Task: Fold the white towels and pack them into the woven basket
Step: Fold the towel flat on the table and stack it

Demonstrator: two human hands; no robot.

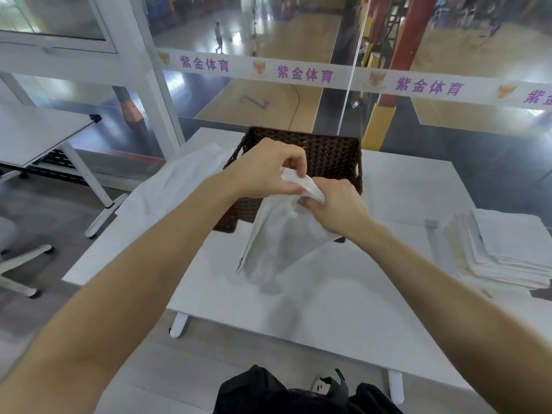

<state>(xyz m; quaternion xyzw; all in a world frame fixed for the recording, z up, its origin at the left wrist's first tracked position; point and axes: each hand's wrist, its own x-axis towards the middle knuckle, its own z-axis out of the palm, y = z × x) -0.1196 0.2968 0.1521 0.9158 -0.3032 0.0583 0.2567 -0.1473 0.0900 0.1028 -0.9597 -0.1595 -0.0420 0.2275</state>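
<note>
A white towel (277,243) hangs in the air above the white table (328,309), its lower end near the tabletop. My left hand (265,171) pinches its top corner, and my right hand (337,207) grips the same bunched top edge right beside it. Both hands are raised in front of the dark brown woven basket (331,153), which stands at the far side of the table; its inside looks empty where I can see it. A stack of folded white towels (504,249) lies at the table's right edge.
A loose white cloth (179,180) is draped over the table's far left corner. Another white table (38,135) and a chair base (21,264) stand to the left. A glass wall rises behind the basket. A black bag (268,392) sits at my feet.
</note>
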